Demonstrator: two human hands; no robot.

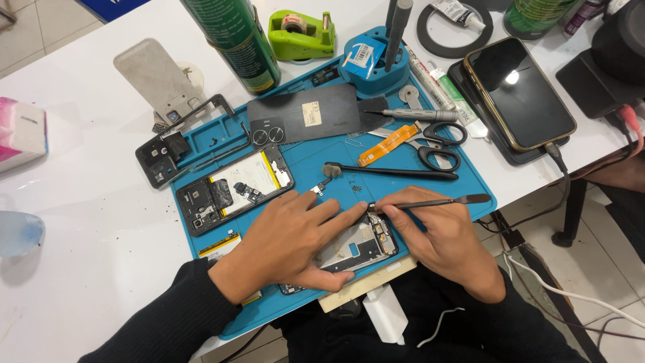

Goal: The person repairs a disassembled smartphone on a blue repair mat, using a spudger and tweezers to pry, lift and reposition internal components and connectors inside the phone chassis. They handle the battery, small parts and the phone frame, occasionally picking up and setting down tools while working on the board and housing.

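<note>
Disassembled phone frame (pixel 353 247) lying at the near edge of the blue repair mat (pixel 470 185), pinned flat under the spread left hand (pixel 289 242) so that it cannot slide. Right hand (pixel 440 235) is closed in a pencil-like pinch on a slim metal spudger (pixel 437 202), its tip meeting the frame's upper corner beside the left forefinger. A second opened phone (pixel 232 188), scissors (pixel 437 144) and a black back cover (pixel 306 114) lie farther off, seemingly set aside within reach.

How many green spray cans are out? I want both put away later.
2. One green spray can stands at the mat's top-left edge; the other stands at the top right, mostly cut off. More may sit outside the frame.
</note>
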